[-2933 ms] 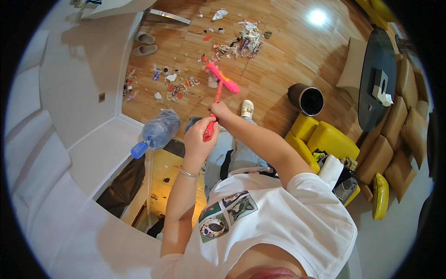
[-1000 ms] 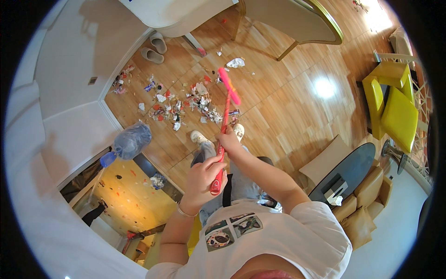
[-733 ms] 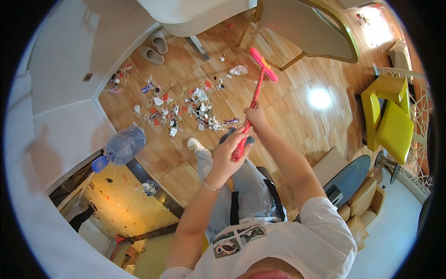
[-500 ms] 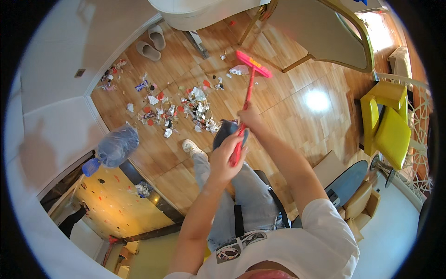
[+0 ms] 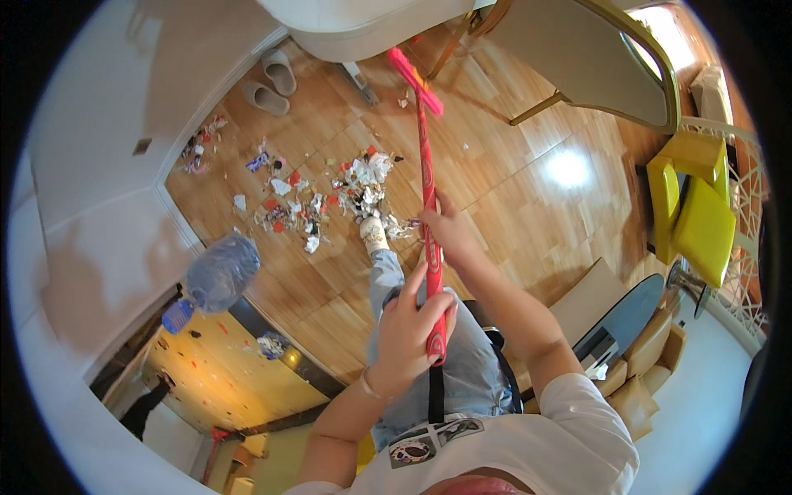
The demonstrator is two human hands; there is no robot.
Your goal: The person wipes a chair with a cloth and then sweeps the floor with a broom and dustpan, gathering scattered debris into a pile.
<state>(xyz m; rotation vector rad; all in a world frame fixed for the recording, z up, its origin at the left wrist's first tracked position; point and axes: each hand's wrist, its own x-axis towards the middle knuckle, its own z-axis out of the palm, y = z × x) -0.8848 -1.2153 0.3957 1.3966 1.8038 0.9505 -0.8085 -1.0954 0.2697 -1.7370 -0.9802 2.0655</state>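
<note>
A red-handled broom (image 5: pixel 426 169) with a pink head is in both my hands. Around the lower end of its handle my left hand (image 5: pixel 410 334) is closed. My right hand (image 5: pixel 452 233) grips the handle farther up, fingers wrapped on it. The broom head (image 5: pixel 415 82) is tilted, close to the white furniture at the top; whether it touches the floor I cannot tell. Scraps of paper and litter (image 5: pixel 367 175) lie heaped left of the handle, just beyond my shoe (image 5: pixel 374 234). More scattered litter (image 5: pixel 289 210) spreads to the left.
Grey slippers (image 5: pixel 272 87) rest by the left wall. A large clear water bottle (image 5: pixel 221 272) stands at left near a yellow doorway floor (image 5: pixel 223 355). At top right is a gold-framed chair (image 5: pixel 569 58); a yellow chair (image 5: pixel 697 206) and a round table (image 5: pixel 623 313) are at right.
The broom head has moved left and away, and its handle now points more straight ahead. White scraps near it have shifted left into the heap. My left hand has dropped lower.
</note>
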